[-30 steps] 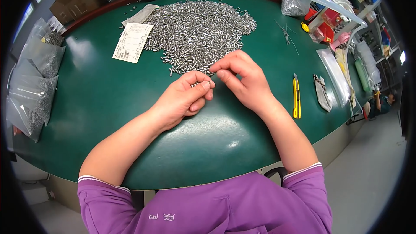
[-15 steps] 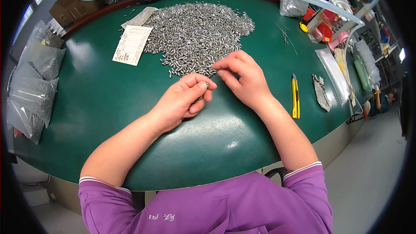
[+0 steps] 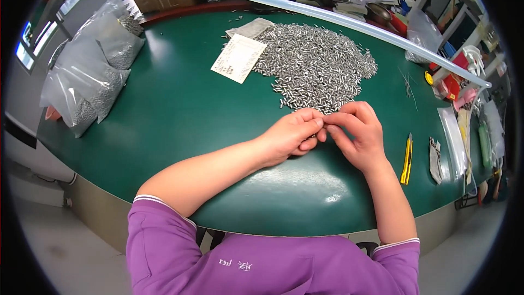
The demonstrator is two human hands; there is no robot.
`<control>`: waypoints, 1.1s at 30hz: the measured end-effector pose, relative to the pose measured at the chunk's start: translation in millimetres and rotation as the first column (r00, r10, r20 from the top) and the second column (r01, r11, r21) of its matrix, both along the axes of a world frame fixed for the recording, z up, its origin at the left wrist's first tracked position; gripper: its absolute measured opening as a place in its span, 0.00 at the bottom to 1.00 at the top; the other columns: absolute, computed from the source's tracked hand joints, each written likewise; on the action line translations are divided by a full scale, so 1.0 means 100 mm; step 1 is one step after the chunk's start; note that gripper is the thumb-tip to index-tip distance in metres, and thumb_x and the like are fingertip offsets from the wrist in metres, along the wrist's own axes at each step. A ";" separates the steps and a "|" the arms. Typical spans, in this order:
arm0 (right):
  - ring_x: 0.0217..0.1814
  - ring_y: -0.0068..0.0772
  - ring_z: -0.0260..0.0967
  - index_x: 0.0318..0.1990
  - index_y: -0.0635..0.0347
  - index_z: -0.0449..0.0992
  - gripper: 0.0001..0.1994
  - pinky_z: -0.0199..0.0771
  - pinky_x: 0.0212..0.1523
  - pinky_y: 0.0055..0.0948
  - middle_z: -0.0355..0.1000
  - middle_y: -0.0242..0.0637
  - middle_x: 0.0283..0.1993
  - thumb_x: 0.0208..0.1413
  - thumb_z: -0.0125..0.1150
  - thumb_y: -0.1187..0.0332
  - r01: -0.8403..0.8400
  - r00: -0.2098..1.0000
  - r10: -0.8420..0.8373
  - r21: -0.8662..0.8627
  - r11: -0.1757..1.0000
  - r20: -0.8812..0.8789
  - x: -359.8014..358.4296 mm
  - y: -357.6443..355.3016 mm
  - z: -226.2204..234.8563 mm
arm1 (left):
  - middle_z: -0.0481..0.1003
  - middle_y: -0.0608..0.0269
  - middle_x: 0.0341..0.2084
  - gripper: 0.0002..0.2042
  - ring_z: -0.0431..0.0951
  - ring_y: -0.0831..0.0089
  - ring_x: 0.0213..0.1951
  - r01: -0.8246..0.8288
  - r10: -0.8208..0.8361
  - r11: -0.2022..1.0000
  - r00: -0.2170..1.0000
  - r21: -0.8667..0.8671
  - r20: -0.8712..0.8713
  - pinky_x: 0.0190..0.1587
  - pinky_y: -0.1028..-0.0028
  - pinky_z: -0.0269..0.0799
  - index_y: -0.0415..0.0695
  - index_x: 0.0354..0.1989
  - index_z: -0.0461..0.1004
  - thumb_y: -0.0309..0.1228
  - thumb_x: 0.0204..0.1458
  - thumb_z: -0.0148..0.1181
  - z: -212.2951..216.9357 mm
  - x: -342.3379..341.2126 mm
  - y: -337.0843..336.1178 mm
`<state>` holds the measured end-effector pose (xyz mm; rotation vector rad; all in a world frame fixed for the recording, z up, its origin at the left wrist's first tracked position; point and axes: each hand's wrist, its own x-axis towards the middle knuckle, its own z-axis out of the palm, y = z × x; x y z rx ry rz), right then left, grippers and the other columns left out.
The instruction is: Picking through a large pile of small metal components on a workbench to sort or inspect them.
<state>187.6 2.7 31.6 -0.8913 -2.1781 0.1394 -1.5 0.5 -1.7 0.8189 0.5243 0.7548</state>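
Observation:
A large heap of small silver metal pins [image 3: 314, 65] lies on the green table [image 3: 174, 114]. My left hand [image 3: 292, 136] rests on the table at the heap's near edge, fingers curled closed, apparently around small pins that stay hidden inside it. My right hand [image 3: 357, 134] meets it fingertip to fingertip, thumb and forefinger pinched together on something too small to make out.
A white printed paper slip [image 3: 238, 57] lies left of the heap. Clear bags of metal parts [image 3: 90, 82] sit at the table's left. A yellow utility knife [image 3: 406, 158] and a small packet [image 3: 435, 159] lie to the right. A clear tube [image 3: 327, 16] arcs across the back.
The view has shifted a little. My two hands have drawn together until their fingertips touch; both stay at the heap's near edge.

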 end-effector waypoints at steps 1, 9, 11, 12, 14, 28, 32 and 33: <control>0.37 0.35 0.67 0.34 0.50 0.79 0.08 0.68 0.38 0.32 0.68 0.30 0.33 0.43 0.65 0.70 0.005 1.000 -0.006 0.026 1.000 0.024 0.00 0.00 -0.01 | 0.68 0.68 0.28 0.07 0.58 0.87 0.18 -0.003 0.003 1.000 1.000 -0.007 0.000 0.15 0.86 0.46 0.46 0.40 0.65 0.34 0.62 0.45 -0.01 -0.01 0.00; 0.35 0.36 0.67 0.32 0.52 0.78 0.07 0.67 0.37 0.33 0.68 0.31 0.33 0.43 0.65 0.70 0.012 0.999 -0.016 0.073 0.997 0.045 -0.03 -0.02 0.04 | 0.68 0.68 0.27 0.06 0.58 0.87 0.17 -0.022 0.022 1.000 1.000 -0.007 -0.008 0.14 0.85 0.46 0.45 0.37 0.65 0.34 0.62 0.45 -0.01 0.01 0.00; 0.35 0.36 0.67 0.32 0.52 0.77 0.07 0.67 0.36 0.33 0.68 0.31 0.32 0.43 0.65 0.71 0.017 0.998 -0.022 0.076 0.997 0.057 -0.03 -0.03 0.05 | 0.68 0.67 0.27 0.06 0.58 0.86 0.17 -0.011 0.011 1.000 1.000 -0.004 -0.006 0.14 0.85 0.45 0.45 0.37 0.65 0.33 0.62 0.45 -0.02 0.01 0.01; 0.35 0.36 0.67 0.32 0.52 0.77 0.07 0.67 0.36 0.33 0.68 0.31 0.32 0.43 0.65 0.71 0.009 0.998 -0.013 0.082 0.997 0.055 -0.04 -0.02 0.05 | 0.68 0.67 0.27 0.06 0.58 0.86 0.17 -0.020 0.020 1.000 1.000 0.002 -0.008 0.14 0.85 0.45 0.45 0.37 0.65 0.33 0.62 0.45 -0.03 0.01 0.02; 0.35 0.36 0.67 0.32 0.52 0.77 0.07 0.67 0.36 0.33 0.68 0.31 0.32 0.43 0.65 0.71 0.009 0.998 -0.014 0.083 0.996 0.062 -0.05 -0.02 0.04 | 0.68 0.67 0.27 0.06 0.58 0.86 0.17 -0.029 0.029 1.000 1.000 -0.003 -0.009 0.14 0.85 0.45 0.45 0.38 0.64 0.33 0.62 0.45 -0.05 0.01 0.01; 0.35 0.38 0.68 0.31 0.54 0.75 0.06 0.68 0.36 0.35 0.69 0.32 0.32 0.43 0.65 0.70 -0.017 0.997 0.002 0.191 0.981 0.080 -0.07 -0.06 0.02 | 0.66 0.69 0.27 0.06 0.56 0.87 0.17 -0.031 0.031 0.999 0.999 0.041 -0.016 0.15 0.87 0.45 0.46 0.38 0.63 0.34 0.62 0.46 -0.07 -0.01 0.01; 0.35 0.39 0.68 0.29 0.56 0.73 0.06 0.68 0.36 0.35 0.70 0.34 0.32 0.43 0.65 0.72 -0.043 0.999 0.039 0.180 0.983 0.027 -0.06 -0.10 0.00 | 0.65 0.70 0.26 0.06 0.54 0.86 0.16 -0.076 0.082 0.995 0.992 0.056 -0.098 0.14 0.85 0.44 0.45 0.39 0.65 0.32 0.60 0.46 0.11 -0.10 -0.17; 0.34 0.39 0.68 0.28 0.58 0.72 0.06 0.68 0.35 0.35 0.70 0.35 0.30 0.42 0.64 0.73 -0.053 0.999 0.054 0.152 0.987 0.001 -0.07 -0.12 0.00 | 0.65 0.70 0.26 0.07 0.54 0.86 0.16 -0.103 0.108 0.993 0.989 0.054 -0.100 0.14 0.86 0.44 0.43 0.41 0.65 0.32 0.60 0.46 0.15 -0.17 -0.24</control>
